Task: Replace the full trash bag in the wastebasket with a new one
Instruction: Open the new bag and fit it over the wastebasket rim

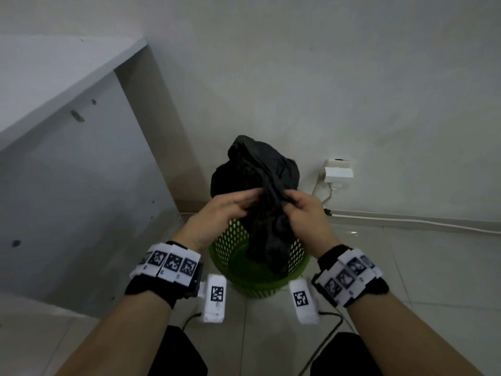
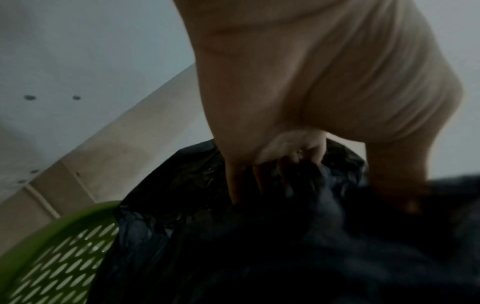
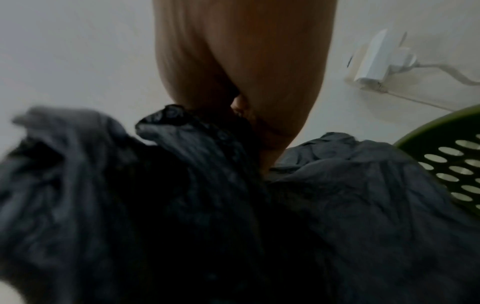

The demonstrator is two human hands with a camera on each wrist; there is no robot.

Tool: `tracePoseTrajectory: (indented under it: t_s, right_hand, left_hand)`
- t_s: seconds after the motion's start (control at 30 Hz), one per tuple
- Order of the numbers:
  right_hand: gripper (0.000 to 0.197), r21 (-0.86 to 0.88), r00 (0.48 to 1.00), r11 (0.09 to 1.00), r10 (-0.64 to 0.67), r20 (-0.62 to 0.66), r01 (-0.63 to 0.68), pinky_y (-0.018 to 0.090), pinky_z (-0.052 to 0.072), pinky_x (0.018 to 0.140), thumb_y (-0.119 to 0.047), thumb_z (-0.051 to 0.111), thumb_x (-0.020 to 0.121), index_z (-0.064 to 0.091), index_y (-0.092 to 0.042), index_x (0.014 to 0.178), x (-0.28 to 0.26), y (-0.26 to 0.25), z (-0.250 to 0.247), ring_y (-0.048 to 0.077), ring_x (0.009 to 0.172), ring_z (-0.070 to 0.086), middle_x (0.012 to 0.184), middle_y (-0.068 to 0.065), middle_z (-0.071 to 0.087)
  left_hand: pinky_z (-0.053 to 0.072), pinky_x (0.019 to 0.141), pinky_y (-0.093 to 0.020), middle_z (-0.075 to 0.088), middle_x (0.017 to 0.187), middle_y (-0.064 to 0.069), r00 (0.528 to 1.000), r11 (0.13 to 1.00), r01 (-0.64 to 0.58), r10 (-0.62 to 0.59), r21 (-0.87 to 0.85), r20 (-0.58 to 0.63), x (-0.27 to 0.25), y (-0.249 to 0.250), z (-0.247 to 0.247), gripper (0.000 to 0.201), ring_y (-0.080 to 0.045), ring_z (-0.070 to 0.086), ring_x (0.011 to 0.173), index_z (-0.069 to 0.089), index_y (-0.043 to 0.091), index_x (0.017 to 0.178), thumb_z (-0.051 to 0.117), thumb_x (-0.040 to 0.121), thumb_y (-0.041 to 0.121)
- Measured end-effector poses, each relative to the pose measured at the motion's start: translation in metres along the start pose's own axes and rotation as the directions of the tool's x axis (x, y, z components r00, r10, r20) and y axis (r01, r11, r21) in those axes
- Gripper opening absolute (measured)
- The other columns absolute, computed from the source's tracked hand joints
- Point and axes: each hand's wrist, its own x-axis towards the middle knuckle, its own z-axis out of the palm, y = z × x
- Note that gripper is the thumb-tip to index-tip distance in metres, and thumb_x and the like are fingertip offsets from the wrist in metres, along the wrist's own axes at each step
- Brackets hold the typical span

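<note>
While both hands [image 1: 271, 210] pinch the gathered black bag [image 1: 260, 185] above the green wastebasket [image 1: 244, 275], uneven pulling could tear the thin film.

Plain white wall [image 1: 325, 63], glossy pale tiled floor [image 1: 433, 267], white cabinet [image 1: 67, 158] at left, wall socket [image 1: 337, 170]

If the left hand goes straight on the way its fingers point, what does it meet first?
Most likely the right hand: the left hand already pinches the black trash bag between them.
</note>
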Motion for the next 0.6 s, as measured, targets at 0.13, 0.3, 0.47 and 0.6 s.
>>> tracePoseTrajectory:
  t_s: [0.13, 0.3, 0.47, 0.6]
  right_hand:
    - [0.033, 0.418, 0.965, 0.880, 0.146, 0.217, -0.227, 0.046, 0.055, 0.094, -0.001, 0.046, 0.100, 0.064, -0.006, 0.128, 0.004, -0.016, -0.002, 0.036, 0.112, 0.067, 0.120, 0.019, 0.071]
    - [0.031, 0.260, 0.989, 0.954, 0.136, 0.061, -0.147, 0.048, 0.055, 0.094, 0.003, 0.043, 0.101, 0.063, -0.002, 0.124, 0.024, -0.020, -0.022, 0.035, 0.106, 0.067, 0.117, 0.020, 0.070]
    - [0.029, -0.042, 0.984, 0.999, 0.014, -0.176, -0.022, 0.034, 0.053, 0.076, 0.006, 0.049, 0.094, 0.069, -0.013, 0.090, 0.047, -0.036, -0.092, 0.021, 0.076, 0.063, 0.083, 0.007, 0.069]
    - [0.033, -0.189, 0.958, 0.982, -0.046, -0.282, -0.009, 0.022, 0.050, 0.061, 0.008, 0.047, 0.087, 0.066, -0.018, 0.080, 0.054, -0.065, -0.138, 0.017, 0.066, 0.057, 0.076, 0.007, 0.063]
  left_hand:
    - [0.028, 0.113, -0.013, 0.035, 0.147, 0.025, 0.996, 0.954, -0.086, 0.073, 0.289, 0.053, -0.006, -0.025, 0.013, 0.084, 0.007, 0.033, 0.139, 0.027, 0.035, 0.145, 0.078, 0.078, 0.032]
    - [0.048, 0.105, -0.034, 0.065, 0.124, 0.012, 0.943, 0.878, 0.015, 0.146, 0.479, -0.298, -0.006, -0.043, -0.008, 0.047, -0.005, 0.059, 0.116, 0.062, 0.022, 0.129, 0.076, 0.084, 0.027]
    - [0.053, 0.081, -0.037, 0.072, 0.091, -0.011, 0.820, 0.899, 0.143, 0.127, 0.415, -0.558, -0.015, -0.033, -0.065, 0.013, -0.024, 0.067, 0.088, 0.071, 0.010, 0.094, 0.069, 0.090, 0.022]
    - [0.053, 0.092, -0.043, 0.071, 0.100, -0.013, 0.682, 0.881, 0.271, 0.109, 0.388, -0.723, -0.017, -0.029, -0.104, 0.018, -0.031, 0.067, 0.100, 0.070, 0.007, 0.106, 0.064, 0.092, 0.015]
